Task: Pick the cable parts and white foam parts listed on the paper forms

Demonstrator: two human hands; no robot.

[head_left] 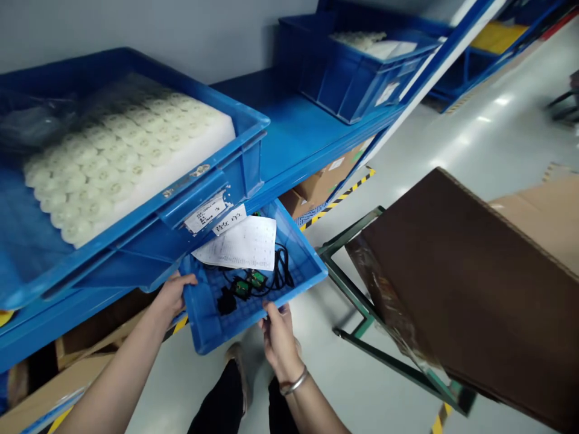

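Both hands grip a shallow blue plastic bin (212,339), tilted and partly under the blue shelf. My left hand (174,293) is closed over its left wall, thumb on the rim. My right hand (279,334) pinches the near rim, with a metal bangle on the wrist. Inside the bin lie black cables (283,268), small green circuit boards (257,278) and a black block-shaped part (227,301). A printed white sheet (253,244) covers the bin's far part and hides what is beneath.
Above, a large blue crate (244,141) of pale round parts (113,157) juts over the shelf edge (289,172). Another blue crate (344,90) stands farther along. To the right, a green-framed cart (384,355) carries a brown cardboard box (470,289). Cardboard boxes (332,178) sit below the shelf.
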